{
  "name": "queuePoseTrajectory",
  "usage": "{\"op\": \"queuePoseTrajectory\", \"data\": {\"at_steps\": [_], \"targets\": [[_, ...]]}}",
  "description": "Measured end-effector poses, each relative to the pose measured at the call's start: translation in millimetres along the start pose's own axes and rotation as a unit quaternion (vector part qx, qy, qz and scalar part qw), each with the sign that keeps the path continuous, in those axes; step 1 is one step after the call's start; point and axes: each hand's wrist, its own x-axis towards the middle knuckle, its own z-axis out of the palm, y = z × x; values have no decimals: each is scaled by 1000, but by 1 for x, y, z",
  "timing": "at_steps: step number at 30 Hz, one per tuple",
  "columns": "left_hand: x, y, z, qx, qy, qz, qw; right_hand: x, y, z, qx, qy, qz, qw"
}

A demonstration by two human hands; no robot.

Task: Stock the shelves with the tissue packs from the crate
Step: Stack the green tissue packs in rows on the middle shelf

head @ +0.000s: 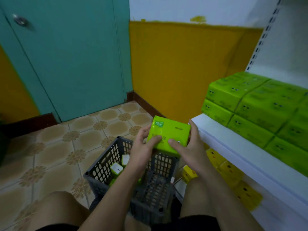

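Holding one green tissue pack [170, 132] above the grey crate [103, 165], the left hand [143, 144] and right hand [188, 147] each curl round an end, with the long axis apparently left to right. The white shelf [225, 135] edge lies just right of the right hand, which is the nearer. Stacked green packs [250, 104] fill its far part, so open room appears only along the near-left front.
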Motion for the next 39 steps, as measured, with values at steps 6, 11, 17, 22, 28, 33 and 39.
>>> {"op": "queuePoseTrajectory", "data": {"at_steps": [6, 11, 17, 22, 28, 33, 39], "targets": [[-26, 17, 69, -13, -84, 19, 996, -54, -28, -76, -215, 70, -137, 965], [-57, 21, 141, -34, -194, 40, 980, -101, -25, -144, -325, 151, -132, 924], [-81, 33, 221, 67, -302, 73, 948, -156, -34, -238, -340, 251, -60, 904], [-57, 35, 266, 277, -261, 362, 851, -170, -23, -316, -300, 299, -10, 906], [-33, 27, 291, 565, -231, 444, 656, -144, -3, -354, -290, 280, 16, 915], [-23, 25, 293, 588, -244, 435, 637, -126, 16, -348, -296, 283, 14, 912], [-18, 19, 283, 556, -286, 428, 652, -128, 17, -335, -329, 290, 54, 897]]}}
